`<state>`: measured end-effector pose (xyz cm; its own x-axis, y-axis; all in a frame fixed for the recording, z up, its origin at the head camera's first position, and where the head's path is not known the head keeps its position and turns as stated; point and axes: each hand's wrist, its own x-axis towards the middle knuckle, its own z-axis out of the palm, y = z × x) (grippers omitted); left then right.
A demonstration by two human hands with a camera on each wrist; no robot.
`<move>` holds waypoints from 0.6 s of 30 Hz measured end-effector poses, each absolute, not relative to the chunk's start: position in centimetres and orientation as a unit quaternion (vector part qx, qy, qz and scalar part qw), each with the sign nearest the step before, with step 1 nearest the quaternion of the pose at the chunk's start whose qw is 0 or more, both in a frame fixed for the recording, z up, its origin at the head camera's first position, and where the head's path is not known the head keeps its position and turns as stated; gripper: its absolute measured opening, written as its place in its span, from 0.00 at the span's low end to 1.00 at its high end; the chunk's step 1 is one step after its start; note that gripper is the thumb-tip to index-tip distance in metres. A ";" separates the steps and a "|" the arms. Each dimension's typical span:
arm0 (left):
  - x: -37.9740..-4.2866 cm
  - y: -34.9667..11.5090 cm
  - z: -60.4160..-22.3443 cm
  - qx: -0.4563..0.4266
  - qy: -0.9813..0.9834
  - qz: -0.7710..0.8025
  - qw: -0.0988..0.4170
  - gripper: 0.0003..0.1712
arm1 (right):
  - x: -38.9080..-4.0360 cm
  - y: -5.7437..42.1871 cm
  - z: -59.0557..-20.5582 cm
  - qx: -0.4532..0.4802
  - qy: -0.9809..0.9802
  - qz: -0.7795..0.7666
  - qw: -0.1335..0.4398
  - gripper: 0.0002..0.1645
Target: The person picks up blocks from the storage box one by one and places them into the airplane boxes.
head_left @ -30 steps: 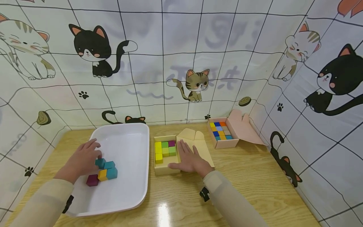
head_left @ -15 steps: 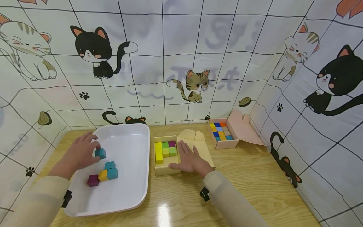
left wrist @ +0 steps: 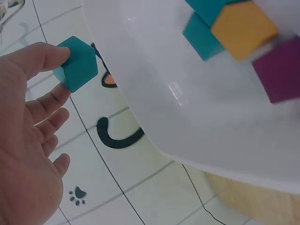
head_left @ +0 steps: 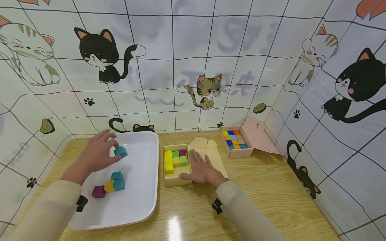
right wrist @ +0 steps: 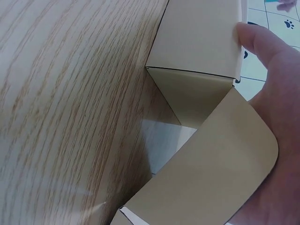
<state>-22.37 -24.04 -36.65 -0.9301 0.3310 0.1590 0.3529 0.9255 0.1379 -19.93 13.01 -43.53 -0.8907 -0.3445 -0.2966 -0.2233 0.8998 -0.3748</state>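
Note:
Over the white tray (head_left: pixel 135 204), my left hand (head_left: pixel 98 154) pinches a teal cube (head_left: pixel 121 152) between thumb and fingers; the left wrist view shows this cube (left wrist: pixel 77 64) held at the fingertips. Two more teal cubes (head_left: pixel 119 183), a yellow-orange cube (head_left: pixel 109 186) and a maroon cube (head_left: pixel 98 191) lie in the tray. My right hand (head_left: pixel 203 169) rests with straight fingers on the opened lid of the pale yellow box (head_left: pixel 178 181), its thumb at the box's near edge. Yellow, green and purple cubes (head_left: pixel 176 159) fill part of that box.
Behind and to the right stands a pink box (head_left: pixel 241 153) holding several coloured cubes, its lid (head_left: pixel 262 137) folded open. A cat-patterned sheet (head_left: pixel 169 67) walls in the wooden table (head_left: pixel 265 194) at the back and sides.
My left hand has lifted a teal cube away from the others and carried it toward the back and right over the tray. My right hand stays in place on the lid.

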 end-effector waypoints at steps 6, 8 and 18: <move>-22.7 -21.4 -36.2 -0.202 -0.972 -0.088 0.079 0.14 | -20.2 13.1 -43.7 -0.153 0.959 -0.162 0.178 0.66; -22.9 -20.5 -36.1 -0.206 -0.971 -0.091 0.078 0.14 | -20.3 13.2 -43.7 -0.156 0.958 -0.161 0.176 0.66; -23.2 -16.0 -35.9 -0.250 -0.959 -0.100 0.086 0.14 | -20.5 13.9 -43.3 -0.164 0.962 -0.172 0.135 0.55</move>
